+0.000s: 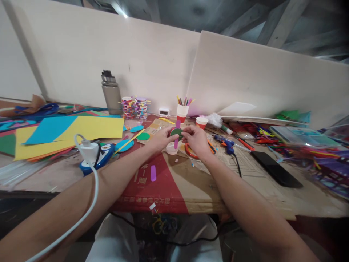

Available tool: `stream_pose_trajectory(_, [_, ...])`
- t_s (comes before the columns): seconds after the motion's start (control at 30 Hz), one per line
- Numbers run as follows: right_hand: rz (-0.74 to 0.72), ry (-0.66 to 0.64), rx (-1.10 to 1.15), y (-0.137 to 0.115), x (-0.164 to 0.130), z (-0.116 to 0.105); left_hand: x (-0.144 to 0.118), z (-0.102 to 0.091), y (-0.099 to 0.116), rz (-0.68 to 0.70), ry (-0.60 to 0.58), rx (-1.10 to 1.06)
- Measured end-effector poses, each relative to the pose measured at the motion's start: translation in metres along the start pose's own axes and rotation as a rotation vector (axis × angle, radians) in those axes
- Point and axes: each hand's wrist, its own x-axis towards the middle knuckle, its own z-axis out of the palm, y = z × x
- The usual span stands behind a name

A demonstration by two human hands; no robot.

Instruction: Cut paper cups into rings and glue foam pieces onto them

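Observation:
My left hand [160,139] and my right hand [196,139] meet above the cardboard-covered table [191,189]. Together they pinch a green foam disc [176,132] with a purple stick [177,140] hanging down from it. Just below the disc sits a small pale round lid or tape roll [171,148]. A second purple stick [153,173] lies on the red part of the cardboard nearer to me. Orange-handled scissors [191,152] lie under my right hand.
Yellow and blue paper sheets [68,133] lie at left, with a white charger and cable [88,153] and a grey bottle [111,92]. Stacked craft pieces [135,107], cups [182,112], a blue glue gun [227,145], a black phone [275,168] and pipe cleaners [300,145] are also around.

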Motion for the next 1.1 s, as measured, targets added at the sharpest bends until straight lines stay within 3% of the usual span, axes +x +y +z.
stream_pose_trajectory(0.63, [-0.147,0.035,-0.206,0.003,-0.001,0.000,0.001,-0.003,-0.002,-0.004,0.015,0.065])
stream_pose_trajectory(0.93, [-0.366,0.132,-0.393,0.011,0.004,-0.004,0.000,-0.001,0.003,-0.027,0.021,0.043])
stream_pose_trajectory(1.1, [-0.326,0.006,-0.302,0.015,0.004,0.001,-0.001,0.001,0.003,-0.048,0.116,0.004])
